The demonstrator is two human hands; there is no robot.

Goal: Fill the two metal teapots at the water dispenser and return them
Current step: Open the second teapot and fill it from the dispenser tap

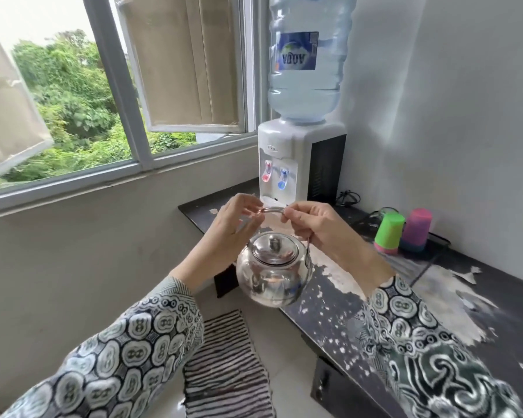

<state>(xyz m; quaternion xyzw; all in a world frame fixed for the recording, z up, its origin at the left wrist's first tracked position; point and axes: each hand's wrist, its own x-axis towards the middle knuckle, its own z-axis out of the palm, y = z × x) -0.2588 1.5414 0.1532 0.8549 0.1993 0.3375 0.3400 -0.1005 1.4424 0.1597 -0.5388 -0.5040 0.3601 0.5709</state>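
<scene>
Teapot [274, 271]: one unit visible, lid seated; spout hidden on the far side behind the left wrist. It hangs by its wire handle [273, 210] directly below both hands, over the counter [465, 285] edge, short of the water dispenser [299, 164]. Right hand [320, 227] pinches the handle's right end. Left hand [233, 221]: fingers loosely curved beside the handle's left end; contact unclear.

Two bare hands, the left hand [234, 224] and the right hand [323, 229], emerge from long batik-style sleeves. The left sleeve [109, 357] carries rows of rounded white-and-grey medallions on dark navy. The right sleeve [429, 348] adds green-tinged swirls nearer the elbow.
</scene>
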